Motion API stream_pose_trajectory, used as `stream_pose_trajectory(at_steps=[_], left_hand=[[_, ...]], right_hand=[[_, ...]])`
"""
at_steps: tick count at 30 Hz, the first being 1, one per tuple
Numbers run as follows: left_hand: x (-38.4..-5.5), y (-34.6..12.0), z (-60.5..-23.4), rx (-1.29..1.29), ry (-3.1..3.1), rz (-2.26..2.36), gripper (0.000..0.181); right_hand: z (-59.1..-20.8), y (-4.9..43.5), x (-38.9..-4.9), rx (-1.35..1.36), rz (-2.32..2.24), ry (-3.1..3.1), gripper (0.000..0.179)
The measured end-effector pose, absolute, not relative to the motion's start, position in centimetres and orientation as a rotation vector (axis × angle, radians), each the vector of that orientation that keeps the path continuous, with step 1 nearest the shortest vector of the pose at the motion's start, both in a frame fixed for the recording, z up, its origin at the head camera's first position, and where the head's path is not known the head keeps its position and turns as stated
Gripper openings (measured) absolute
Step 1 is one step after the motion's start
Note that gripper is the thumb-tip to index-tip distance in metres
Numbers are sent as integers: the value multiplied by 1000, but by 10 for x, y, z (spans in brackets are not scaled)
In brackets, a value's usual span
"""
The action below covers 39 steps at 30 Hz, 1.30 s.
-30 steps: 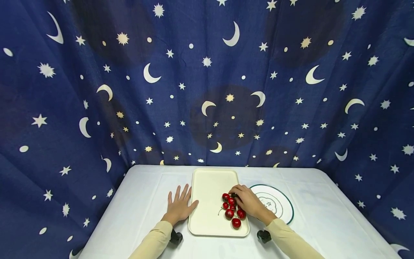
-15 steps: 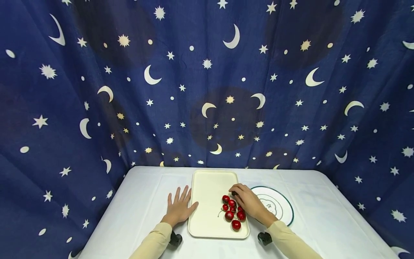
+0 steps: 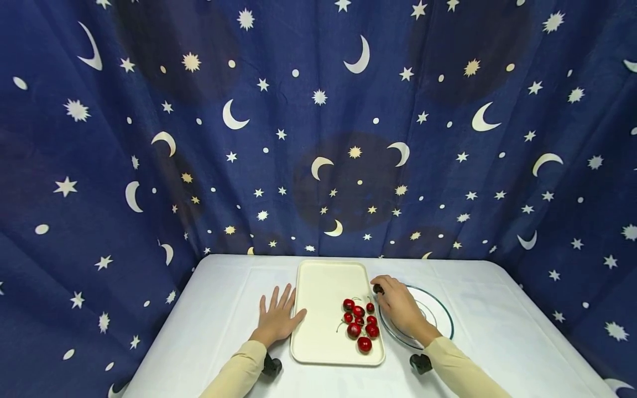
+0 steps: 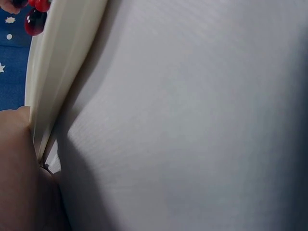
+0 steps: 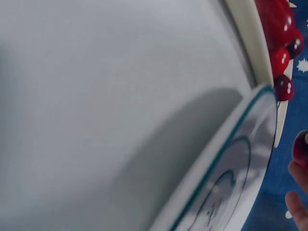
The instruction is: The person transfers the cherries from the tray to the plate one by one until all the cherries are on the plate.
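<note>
My right hand (image 3: pixel 402 312) pinches a dark red cherry (image 3: pixel 379 289) over the left rim of a white plate (image 3: pixel 442 309) with a green edge. In the right wrist view, that cherry (image 5: pixel 300 148) shows at the fingertips, above the plate's rim. To the left stands a cream tray (image 3: pixel 316 331), with several red cherries (image 3: pixel 365 345) grouped along its right side, some with stems. My left hand (image 3: pixel 276 320) lies with fingers spread on the cloth beside the tray, its thumb at the tray's left rim. In the left wrist view, only part of this hand shows beside the tray wall (image 4: pixel 62 62).
A white cloth (image 3: pixel 507 331) covers the table, and a blue curtain (image 3: pixel 358 182) with moons and stars hangs right behind it. The plate stands close against the tray's right side. Black wrist cameras (image 3: pixel 421 363) sit at both wrists.
My right hand has lifted the dark cherry from among the others and carried it right, from the tray to the plate's edge. The left hand stays in place.
</note>
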<state>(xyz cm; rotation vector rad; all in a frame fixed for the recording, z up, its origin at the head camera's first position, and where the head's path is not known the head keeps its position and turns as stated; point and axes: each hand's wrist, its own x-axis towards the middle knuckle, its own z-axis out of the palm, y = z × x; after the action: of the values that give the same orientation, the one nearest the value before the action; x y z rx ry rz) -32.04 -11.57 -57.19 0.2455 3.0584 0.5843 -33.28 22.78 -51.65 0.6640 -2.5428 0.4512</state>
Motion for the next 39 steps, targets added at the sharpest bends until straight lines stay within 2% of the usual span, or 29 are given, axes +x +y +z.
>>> stream_pose_trajectory(at_steps=[17, 39], left_hand=[[-324, -115, -569, 230, 3056, 585, 79], [-320, -115, -575, 232, 3063, 591, 79]], right_hand=[[-527, 257, -334, 499, 402, -2569, 27], [-535, 258, -331, 466, 394, -2551, 27]])
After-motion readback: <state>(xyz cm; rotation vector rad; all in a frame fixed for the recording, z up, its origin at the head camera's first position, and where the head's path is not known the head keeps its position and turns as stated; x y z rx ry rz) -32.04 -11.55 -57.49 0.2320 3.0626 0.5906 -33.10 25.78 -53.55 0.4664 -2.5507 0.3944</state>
